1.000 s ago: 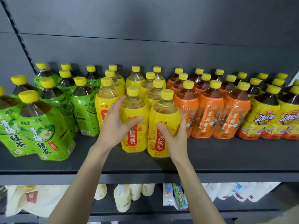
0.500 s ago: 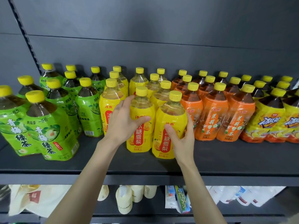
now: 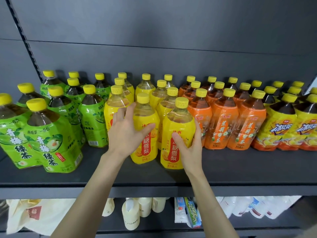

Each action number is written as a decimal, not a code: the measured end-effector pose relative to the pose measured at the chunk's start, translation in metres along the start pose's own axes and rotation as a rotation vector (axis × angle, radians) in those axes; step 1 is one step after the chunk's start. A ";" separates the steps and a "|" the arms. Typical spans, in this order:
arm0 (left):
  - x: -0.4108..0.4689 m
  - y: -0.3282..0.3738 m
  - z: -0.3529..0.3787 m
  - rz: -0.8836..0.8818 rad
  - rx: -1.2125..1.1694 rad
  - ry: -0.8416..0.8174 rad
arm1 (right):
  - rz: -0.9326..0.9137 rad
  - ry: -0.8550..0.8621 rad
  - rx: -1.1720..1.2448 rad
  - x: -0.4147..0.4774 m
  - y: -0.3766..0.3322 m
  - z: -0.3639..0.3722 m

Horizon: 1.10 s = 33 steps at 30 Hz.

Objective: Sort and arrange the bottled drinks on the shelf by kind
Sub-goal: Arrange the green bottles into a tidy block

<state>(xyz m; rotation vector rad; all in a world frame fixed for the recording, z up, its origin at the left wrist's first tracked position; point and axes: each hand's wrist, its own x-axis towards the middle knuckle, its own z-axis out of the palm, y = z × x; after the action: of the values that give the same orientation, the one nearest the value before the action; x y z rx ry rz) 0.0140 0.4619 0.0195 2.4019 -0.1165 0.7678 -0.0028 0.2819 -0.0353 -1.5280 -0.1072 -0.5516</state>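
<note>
While the left hand [image 3: 126, 133] wraps one yellow pear-drink bottle [image 3: 145, 127] and the right hand [image 3: 190, 145] cups its neighbour [image 3: 177, 134], both stand before the yellow group [image 3: 154, 93]. Judged step: aligning; next, push them back flush.

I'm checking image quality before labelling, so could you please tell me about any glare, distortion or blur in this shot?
Head view: wide-angle bending tilts the green bottles outward at left; soft glare streaks the back panel; the bottles and both hands look sharp; lower shelf items sit in dim shadow.
</note>
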 end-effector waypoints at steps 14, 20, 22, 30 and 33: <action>0.003 0.005 0.009 0.051 -0.017 0.060 | 0.004 -0.024 0.031 0.000 0.001 -0.002; 0.005 -0.013 -0.001 0.099 -0.229 -0.044 | -0.008 -0.056 0.060 -0.009 0.000 0.007; 0.000 -0.017 -0.002 0.025 -0.370 -0.013 | 0.002 -0.054 0.067 -0.014 0.000 0.012; 0.018 -0.004 0.004 -0.047 -0.343 -0.046 | 0.025 -0.105 0.090 -0.020 -0.002 0.019; 0.036 0.007 0.005 -0.015 -0.150 -0.071 | 0.013 -0.092 0.093 -0.020 -0.003 0.017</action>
<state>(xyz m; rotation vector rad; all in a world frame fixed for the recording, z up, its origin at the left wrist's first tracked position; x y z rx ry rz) 0.0441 0.4572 0.0396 2.2847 -0.1777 0.6440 -0.0171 0.3038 -0.0398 -1.4627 -0.1911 -0.4605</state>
